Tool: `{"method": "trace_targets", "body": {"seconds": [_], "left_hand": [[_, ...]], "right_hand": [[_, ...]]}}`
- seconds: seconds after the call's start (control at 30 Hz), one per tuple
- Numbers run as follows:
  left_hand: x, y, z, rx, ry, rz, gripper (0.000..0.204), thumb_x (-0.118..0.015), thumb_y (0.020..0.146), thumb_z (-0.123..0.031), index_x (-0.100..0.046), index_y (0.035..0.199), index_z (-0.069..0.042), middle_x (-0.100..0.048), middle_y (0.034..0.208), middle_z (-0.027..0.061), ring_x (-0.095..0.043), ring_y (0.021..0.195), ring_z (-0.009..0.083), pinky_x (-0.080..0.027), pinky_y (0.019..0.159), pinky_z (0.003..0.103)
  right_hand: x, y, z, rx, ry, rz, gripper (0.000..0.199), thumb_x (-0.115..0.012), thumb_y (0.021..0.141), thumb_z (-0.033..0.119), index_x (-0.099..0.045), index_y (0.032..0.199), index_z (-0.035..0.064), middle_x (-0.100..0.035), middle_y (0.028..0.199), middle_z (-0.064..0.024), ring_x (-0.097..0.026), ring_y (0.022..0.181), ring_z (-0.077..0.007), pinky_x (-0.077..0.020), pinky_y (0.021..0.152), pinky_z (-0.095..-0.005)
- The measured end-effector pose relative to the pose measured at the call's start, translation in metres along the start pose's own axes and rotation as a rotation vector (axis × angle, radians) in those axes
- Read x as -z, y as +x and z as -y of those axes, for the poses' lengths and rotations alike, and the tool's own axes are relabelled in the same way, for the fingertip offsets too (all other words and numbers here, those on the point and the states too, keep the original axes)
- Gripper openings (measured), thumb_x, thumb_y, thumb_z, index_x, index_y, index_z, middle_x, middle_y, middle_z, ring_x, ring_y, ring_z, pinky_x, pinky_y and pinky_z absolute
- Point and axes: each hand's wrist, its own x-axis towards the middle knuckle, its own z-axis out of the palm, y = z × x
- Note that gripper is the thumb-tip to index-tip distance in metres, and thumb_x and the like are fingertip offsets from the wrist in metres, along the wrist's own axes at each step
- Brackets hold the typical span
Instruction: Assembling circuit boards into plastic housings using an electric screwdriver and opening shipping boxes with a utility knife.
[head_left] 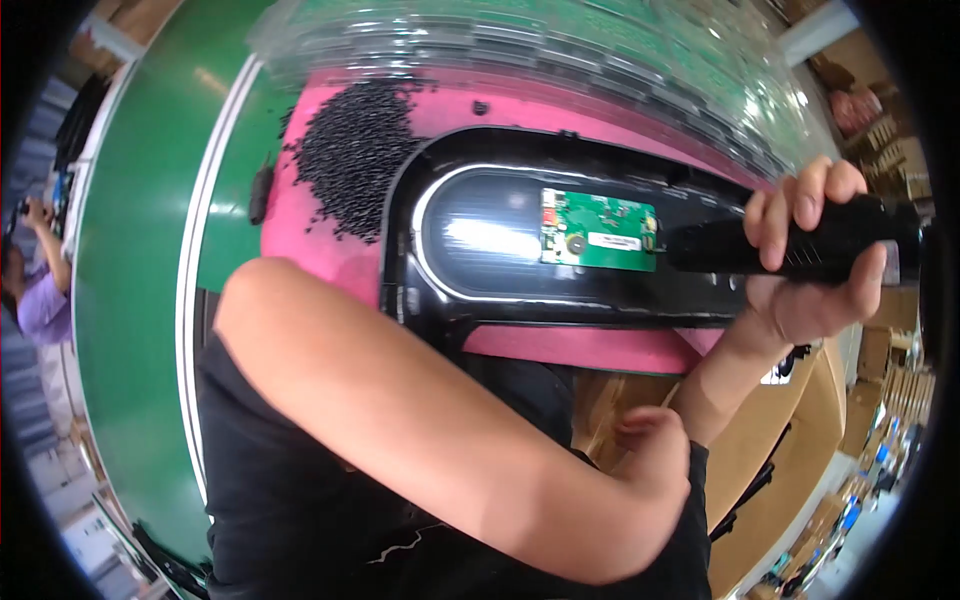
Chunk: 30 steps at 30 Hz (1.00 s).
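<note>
My right hand (812,303) wraps snugly round a black cylindrical handheld driver (832,238), aimed at the right edge of the green rectangular circuit board (605,222), inside a black plastic shell (397,250) toward the pink mat's (585,347) right edge. I'm probably fastening; next calls for steadiness. My left hand (660,445) curls; contents, can't tell.

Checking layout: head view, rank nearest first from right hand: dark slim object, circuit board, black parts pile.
Right hand:
1. Circuit board: left, in black housing
2. Black parts pile: farther left, pink mat
3. Dark slim object: leftmost, green surface
</note>
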Motion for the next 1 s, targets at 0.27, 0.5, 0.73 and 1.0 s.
{"method": "trace_targets", "body": {"seconds": [0.27, 0.5, 0.73, 1.0], "left_hand": [[0.003, 0.015, -0.005, 0.039, -0.031, -0.122, 0.012, -0.059, 0.076, -0.012, -0.067, 0.084, -0.006, -0.064, 0.078, 0.0066, -0.06, 0.071, 0.0225, -0.045, 0.06, 0.034], [-0.001, 0.008, 0.013, 0.025, -0.259, -0.323, 0.012, -0.058, 0.078, -0.013, -0.065, 0.084, -0.005, -0.064, 0.077, 0.0087, -0.06, 0.069, 0.0254, -0.046, 0.059, 0.035], [-0.004, 0.006, 0.023, 0.124, -0.497, -0.52, 0.013, -0.057, 0.08, -0.014, -0.064, 0.084, -0.004, -0.063, 0.075, 0.0108, -0.06, 0.066, 0.0283, -0.047, 0.058, 0.037], [0.003, 0.026, 0.009, 0.229, -0.761, -0.736, 0.015, -0.056, 0.082, -0.016, -0.062, 0.084, -0.002, -0.062, 0.073, 0.0132, -0.06, 0.063, 0.0316, -0.048, 0.058, 0.039]], "right_hand": [[0.008, -0.003, 0.006, 0.03, 0.017, 0.049, 0.05, -0.061, 0.083, 0.047, -0.047, 0.102, 0.0032, -0.046, 0.085, -0.0052, -0.043, 0.052, -0.01, -0.035, 0.052, -0.0255], [0.012, 0.003, 0.0, 0.062, 0.054, 0.12, 0.056, -0.056, 0.085, 0.05, -0.048, 0.109, 0.0002, -0.049, 0.086, -0.0088, -0.048, 0.051, -0.0135, -0.0389, 0.051, -0.0276], [0.012, 0.005, -0.011, 0.054, 0.079, 0.182, 0.054, -0.058, 0.085, 0.051, -0.047, 0.105, 0.0017, -0.049, 0.08, -0.0073, -0.047, 0.049, -0.0119, -0.0394, 0.05, -0.0264], [0.004, 0.008, -0.02, 0.037, 0.063, 0.166, 0.056, -0.062, 0.083, 0.049, -0.047, 0.108, 0.0013, -0.05, 0.078, -0.0067, -0.044, 0.047, -0.0096, -0.0367, 0.045, -0.0225]]}}
